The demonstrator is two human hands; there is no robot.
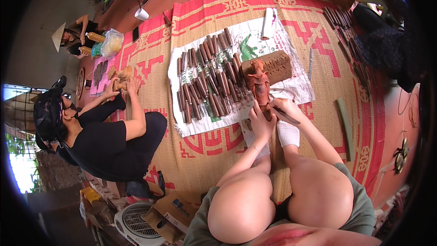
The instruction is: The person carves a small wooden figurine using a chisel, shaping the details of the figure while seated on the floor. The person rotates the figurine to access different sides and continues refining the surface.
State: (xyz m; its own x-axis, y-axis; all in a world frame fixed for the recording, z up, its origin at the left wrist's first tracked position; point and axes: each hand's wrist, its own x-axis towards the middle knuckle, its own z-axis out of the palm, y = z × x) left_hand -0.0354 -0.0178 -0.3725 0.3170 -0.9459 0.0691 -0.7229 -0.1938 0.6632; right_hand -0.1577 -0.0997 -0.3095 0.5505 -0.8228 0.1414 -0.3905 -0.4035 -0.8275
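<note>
Our left hand (262, 122) clasps the reddish figurine (259, 85) by its base beside the brown block (278, 67), our right hand (283, 107) grips a dark tool (292, 119), and we'd call the figurine stiff, fragile up top, best held low!

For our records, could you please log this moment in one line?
left hand: holds statue; right hand: holds tool; block: behind statue; other tools: on cloth

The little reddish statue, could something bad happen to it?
Maybe. The dark tool in the right hand might slip and scratch the statue, or nick the left hand, which is very close. If the left hand's grip loosened, the statue could bump the brown block and chip.
</note>
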